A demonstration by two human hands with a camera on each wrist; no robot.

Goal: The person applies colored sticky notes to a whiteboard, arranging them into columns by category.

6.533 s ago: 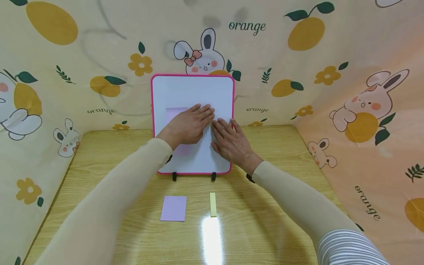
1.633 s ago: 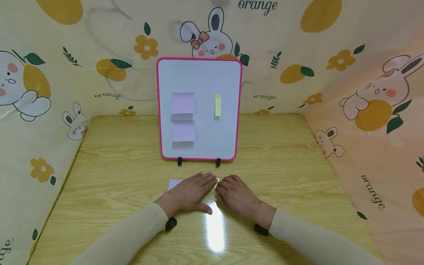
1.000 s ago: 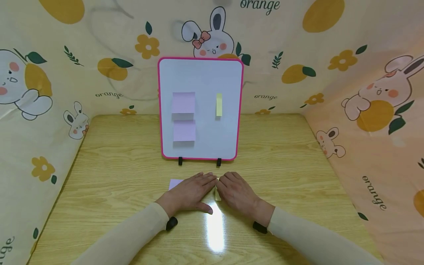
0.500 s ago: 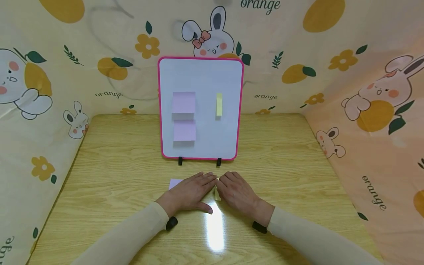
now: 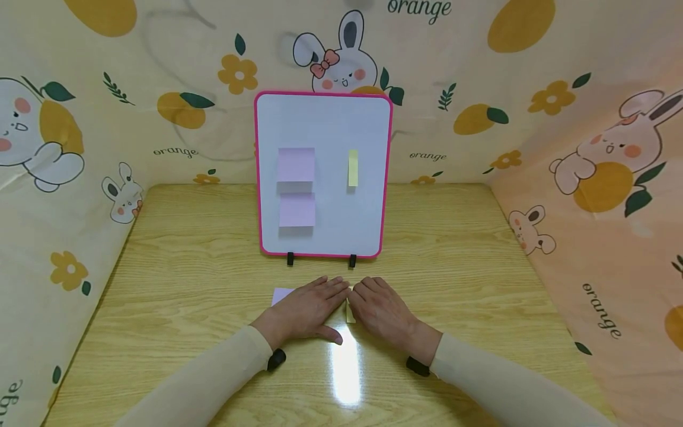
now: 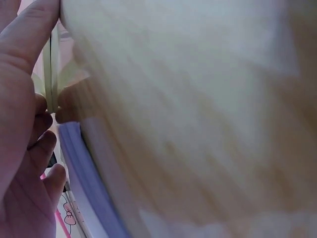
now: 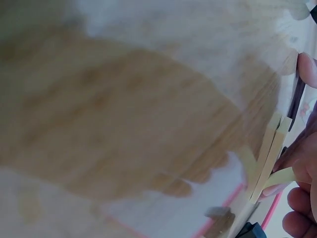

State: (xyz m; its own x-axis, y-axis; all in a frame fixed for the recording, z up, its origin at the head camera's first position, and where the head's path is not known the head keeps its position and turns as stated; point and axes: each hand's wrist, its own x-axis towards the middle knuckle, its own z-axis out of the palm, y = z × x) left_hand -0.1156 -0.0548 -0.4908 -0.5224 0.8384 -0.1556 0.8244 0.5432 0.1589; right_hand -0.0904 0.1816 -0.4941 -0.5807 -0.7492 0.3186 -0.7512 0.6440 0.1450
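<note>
In the head view my left hand lies palm down on the table, its straight fingertips at the far end of a yellow sticky note pad. Most of the purple sticky note pad is hidden under that hand; its thick edge shows in the left wrist view. My right hand, fingers curled, is at the yellow pad's right side. As seen from the right wrist, its thumb and finger pinch a yellow sticky note that bends up from the pad.
Behind the hands a pink-framed whiteboard stands on black feet. It carries two purple notes one above the other at left and a narrow yellow note at right. Printed cloth walls the wooden table.
Both hands have come down from the whiteboard to the pads. Since 1.6 s ago the right hand has shifted slightly away along the yellow pad, uncovering its near end; lately both hold almost still.
</note>
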